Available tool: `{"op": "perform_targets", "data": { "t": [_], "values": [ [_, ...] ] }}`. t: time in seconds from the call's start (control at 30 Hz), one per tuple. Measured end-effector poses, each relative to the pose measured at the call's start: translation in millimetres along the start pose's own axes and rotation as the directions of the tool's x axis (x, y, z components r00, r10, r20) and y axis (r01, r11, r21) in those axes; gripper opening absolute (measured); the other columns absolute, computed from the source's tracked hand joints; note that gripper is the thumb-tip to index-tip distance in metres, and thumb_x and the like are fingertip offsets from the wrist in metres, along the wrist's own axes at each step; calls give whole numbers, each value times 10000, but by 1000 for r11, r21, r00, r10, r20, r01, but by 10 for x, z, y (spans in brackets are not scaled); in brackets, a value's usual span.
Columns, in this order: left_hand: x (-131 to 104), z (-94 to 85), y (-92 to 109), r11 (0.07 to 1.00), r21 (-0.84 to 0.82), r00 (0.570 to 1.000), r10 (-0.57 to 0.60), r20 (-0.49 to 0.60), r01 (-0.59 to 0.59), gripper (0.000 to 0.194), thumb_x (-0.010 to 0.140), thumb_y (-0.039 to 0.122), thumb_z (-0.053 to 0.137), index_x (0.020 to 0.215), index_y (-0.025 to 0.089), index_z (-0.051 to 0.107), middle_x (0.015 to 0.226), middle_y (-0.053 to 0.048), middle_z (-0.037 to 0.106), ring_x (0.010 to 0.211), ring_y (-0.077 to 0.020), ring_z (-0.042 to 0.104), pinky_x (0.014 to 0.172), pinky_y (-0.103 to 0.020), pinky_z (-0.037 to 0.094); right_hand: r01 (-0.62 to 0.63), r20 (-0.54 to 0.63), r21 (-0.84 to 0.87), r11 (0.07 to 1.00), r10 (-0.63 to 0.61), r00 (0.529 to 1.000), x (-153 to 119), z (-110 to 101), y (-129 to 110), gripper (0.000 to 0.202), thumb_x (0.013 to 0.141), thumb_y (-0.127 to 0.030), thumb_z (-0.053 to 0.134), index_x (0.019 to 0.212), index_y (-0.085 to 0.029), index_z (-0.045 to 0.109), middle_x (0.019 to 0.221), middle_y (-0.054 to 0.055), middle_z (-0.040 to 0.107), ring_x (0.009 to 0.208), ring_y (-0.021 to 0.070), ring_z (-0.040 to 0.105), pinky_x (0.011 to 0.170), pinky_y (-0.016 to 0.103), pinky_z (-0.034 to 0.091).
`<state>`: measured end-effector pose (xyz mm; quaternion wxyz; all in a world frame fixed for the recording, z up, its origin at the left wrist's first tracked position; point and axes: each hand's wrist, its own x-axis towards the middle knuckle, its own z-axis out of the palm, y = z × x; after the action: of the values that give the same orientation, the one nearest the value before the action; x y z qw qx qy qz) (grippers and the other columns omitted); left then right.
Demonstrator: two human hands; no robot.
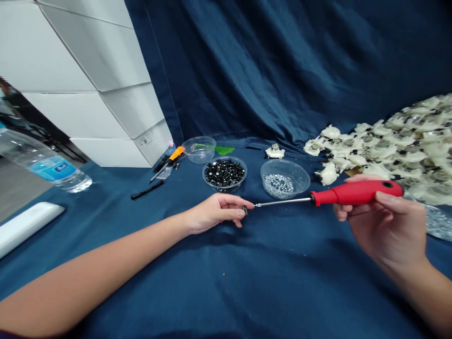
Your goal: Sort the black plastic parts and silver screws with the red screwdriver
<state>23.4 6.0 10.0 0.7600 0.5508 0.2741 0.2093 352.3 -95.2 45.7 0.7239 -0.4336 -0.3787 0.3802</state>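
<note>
Between thumb and forefinger, my left hand (215, 213) pinches a small dark cylindrical part (245, 210). My right hand (388, 226) is wrapped round the red handle of a screwdriver (353, 193), held level with its shaft pointing left. A small silvery screw (257, 205) appears at the shaft's tip, right beside the dark part; whether it has entered the part I cannot tell. Just behind my left hand stands a clear bowl of black cylindrical parts (226, 173). Behind the screwdriver shaft is another clear bowl (300, 176) with silvery screws (278, 186) inside.
Many cream plastic assemblies (384, 141) are heaped at the right, one standing apart (275, 151). At the left are white boxes (120, 113), a water bottle (52, 162), a white bar (28, 226) and an orange-handled tool (176, 153). A clear tub (199, 151) stands behind.
</note>
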Motion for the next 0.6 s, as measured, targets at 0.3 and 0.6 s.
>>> {"op": "perform_targets", "data": {
  "t": [0.3,0.6],
  "values": [
    [18,1,-7,998,-61,999,21,-26,-23,298,793,279,954,978,123,780,891,-39,752,742,-120,702,723,-270,602,17,52,-35,999,-15,999,-62,5,-3,263,754,-294,731,974,-198,837,625,74,764,500,225,665,476,307,521],
    [20,38,-8,998,-52,1000,23,-7,-23,303,783,250,964,935,123,735,917,-60,789,738,-121,722,708,-260,613,2,123,-48,999,4,992,-83,33,4,265,776,-324,751,998,-211,842,628,79,755,516,232,671,478,301,535]
  ]
}}
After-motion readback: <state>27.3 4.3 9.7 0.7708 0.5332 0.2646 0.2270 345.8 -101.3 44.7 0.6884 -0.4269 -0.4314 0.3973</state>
